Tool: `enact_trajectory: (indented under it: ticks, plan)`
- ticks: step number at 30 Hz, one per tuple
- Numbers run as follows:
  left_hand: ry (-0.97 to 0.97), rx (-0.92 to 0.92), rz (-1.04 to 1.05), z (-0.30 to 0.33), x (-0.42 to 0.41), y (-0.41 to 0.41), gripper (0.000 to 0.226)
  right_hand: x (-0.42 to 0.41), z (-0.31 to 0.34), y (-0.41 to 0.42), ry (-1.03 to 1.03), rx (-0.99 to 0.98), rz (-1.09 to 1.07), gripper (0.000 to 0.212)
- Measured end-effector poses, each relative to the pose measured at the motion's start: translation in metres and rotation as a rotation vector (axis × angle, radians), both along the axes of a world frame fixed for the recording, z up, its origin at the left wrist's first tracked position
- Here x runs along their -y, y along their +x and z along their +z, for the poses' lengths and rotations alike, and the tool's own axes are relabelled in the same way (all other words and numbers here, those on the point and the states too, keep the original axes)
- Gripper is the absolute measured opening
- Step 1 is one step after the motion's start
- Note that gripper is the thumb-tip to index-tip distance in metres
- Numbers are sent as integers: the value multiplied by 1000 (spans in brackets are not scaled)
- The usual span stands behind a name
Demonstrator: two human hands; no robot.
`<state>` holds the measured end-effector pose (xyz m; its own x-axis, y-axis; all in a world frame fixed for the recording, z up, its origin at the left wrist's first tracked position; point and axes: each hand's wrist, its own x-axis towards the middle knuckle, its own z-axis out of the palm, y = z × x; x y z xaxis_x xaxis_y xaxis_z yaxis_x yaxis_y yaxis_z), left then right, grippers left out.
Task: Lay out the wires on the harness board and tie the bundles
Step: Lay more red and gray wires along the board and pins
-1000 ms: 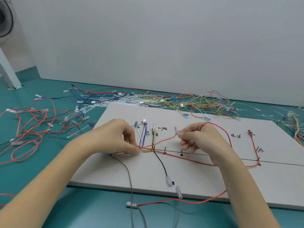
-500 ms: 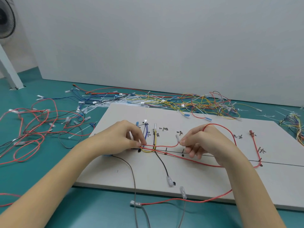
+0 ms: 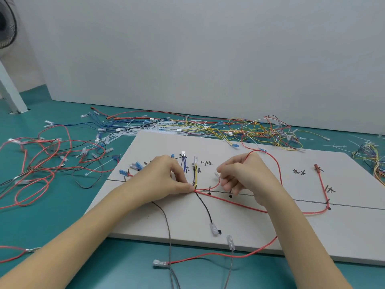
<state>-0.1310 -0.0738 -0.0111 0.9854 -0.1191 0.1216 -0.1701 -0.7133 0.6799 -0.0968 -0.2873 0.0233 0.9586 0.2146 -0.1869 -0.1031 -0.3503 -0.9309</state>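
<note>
L hand [image 3: 164,180] pinching wire bundle [image 3: 194,189] down on harness board [image 3: 270,232] at junction w/ thumb + forefinger, R hand [image 3: 245,176] just beside, fingers curled, gripping red wire [image 3: 233,202] near its clear terminal [image 3: 217,174], 1 loop arching over R hand.

My only view, head-worn, wide-angle, looking forward and down, close over harness board [image 3: 270,232], white wall [image 3: 208,55] behind
</note>
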Motion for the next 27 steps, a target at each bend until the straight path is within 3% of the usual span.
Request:
enact_trajectory:
  ticks: [8,13,20,22,27]
  plan:
    - [56,33,-14,-2,4,-1,14,3,5,3,172,-150,54,14]
    - [122,-46,-75,0,5,-1,34,11,9,2,301,-218,104,13]
    - [308,-168,-153,9,7,3,44,5,5,6,644,-340,133,20]
    - [341,-147,-177,9,7,3,42,5,4,7,582,-279,165,20]
    - [389,-134,-247,8,4,9,47,-1,5,7,183,6,102,22]
